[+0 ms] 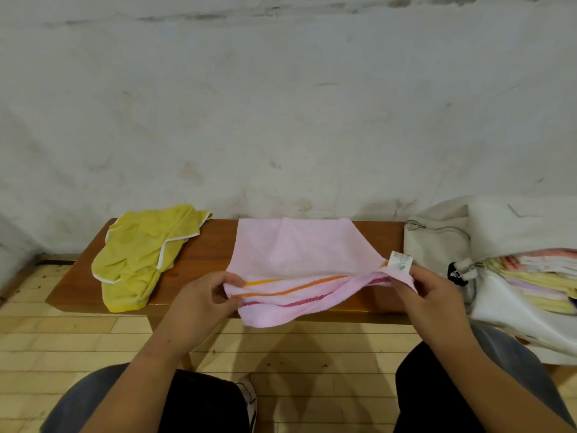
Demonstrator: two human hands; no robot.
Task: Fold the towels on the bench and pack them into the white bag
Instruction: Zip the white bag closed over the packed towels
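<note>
my left hand [199,300] and right hand [429,296] each pinch a near corner of the pink towel [299,254], fingers curled on it. it lies mid tabletop [215,245], yellow towel [143,254] crumpled left, white bag [437,245] right, folded towels inside.

We record a stained, whitewashed wall [281,104] on the far side, a pale plank floor [62,332] on the near side, and one white shoe [249,398] resting on it.

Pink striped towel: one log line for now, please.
pink striped terry towel: on brown wooden bench | left hand, right hand: pinch its near corners
</note>
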